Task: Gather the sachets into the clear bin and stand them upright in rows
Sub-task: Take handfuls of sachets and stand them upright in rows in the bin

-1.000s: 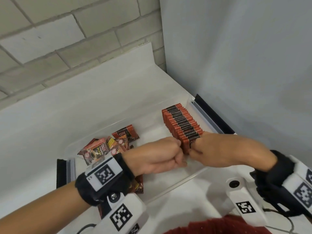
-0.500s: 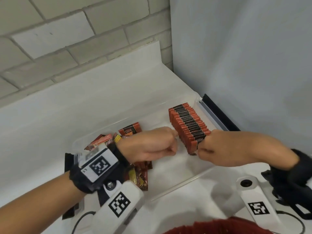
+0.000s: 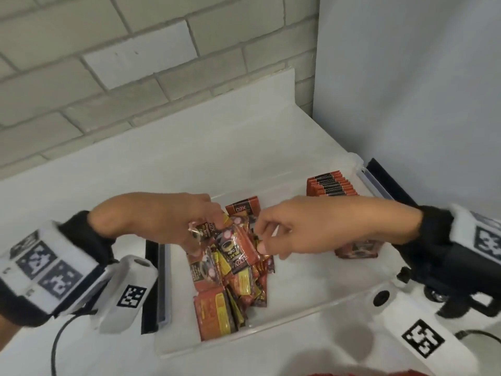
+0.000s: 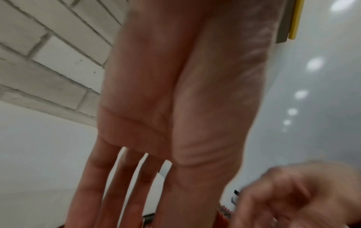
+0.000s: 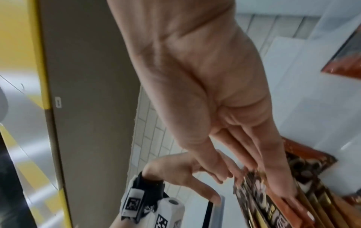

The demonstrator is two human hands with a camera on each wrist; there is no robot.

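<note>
A clear bin sits on the white counter. At its back right stands an upright row of red sachets, partly hidden by my right forearm. A loose pile of sachets lies in the bin's left half. My left hand reaches into the top of the pile, its fingers straight, with a sachet against them. My right hand comes in from the right. Its straight fingers lie on a red sachet at the top of the pile, with the thumb beside the sachet's edge.
The bin has black clip handles at its left end and right end. A brick wall runs behind the counter, and a grey panel closes off the right side close to the bin.
Both hands have left the near end of the upright row and moved left to the loose pile. They were curled at the row and their fingers now reach out onto the sachets.
</note>
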